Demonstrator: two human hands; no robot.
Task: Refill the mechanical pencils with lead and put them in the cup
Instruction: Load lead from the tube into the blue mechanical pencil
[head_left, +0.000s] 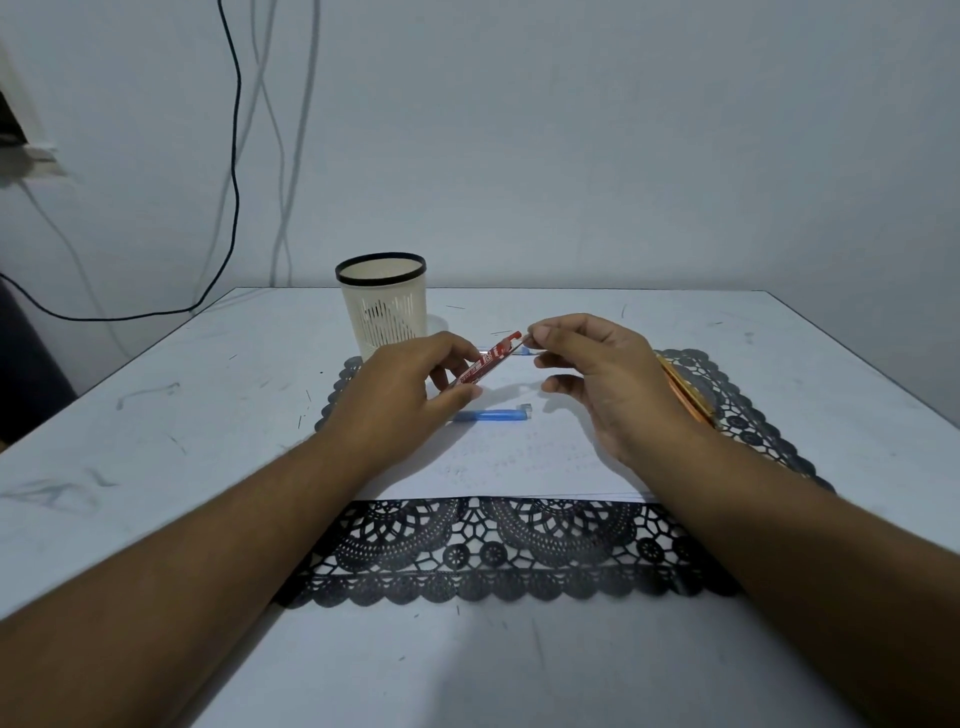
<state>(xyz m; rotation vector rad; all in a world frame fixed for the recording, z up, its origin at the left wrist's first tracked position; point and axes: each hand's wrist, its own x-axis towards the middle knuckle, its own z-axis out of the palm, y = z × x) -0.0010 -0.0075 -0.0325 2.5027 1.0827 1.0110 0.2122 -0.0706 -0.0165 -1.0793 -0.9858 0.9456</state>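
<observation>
My left hand holds a red lead case tilted up to the right above the white paper. The fingertips of my right hand pinch at the case's upper end; what lies between them is too small to tell. A blue pencil lies on the paper just below the hands. An orange pencil shows at the far side of my right hand, over the mat; I cannot tell whether it is held. The cream slotted cup with a black rim stands upright behind my left hand.
A black lace mat lies under the paper on the white table. A small blue piece sits on the paper behind the red case. Cables hang along the wall at the left.
</observation>
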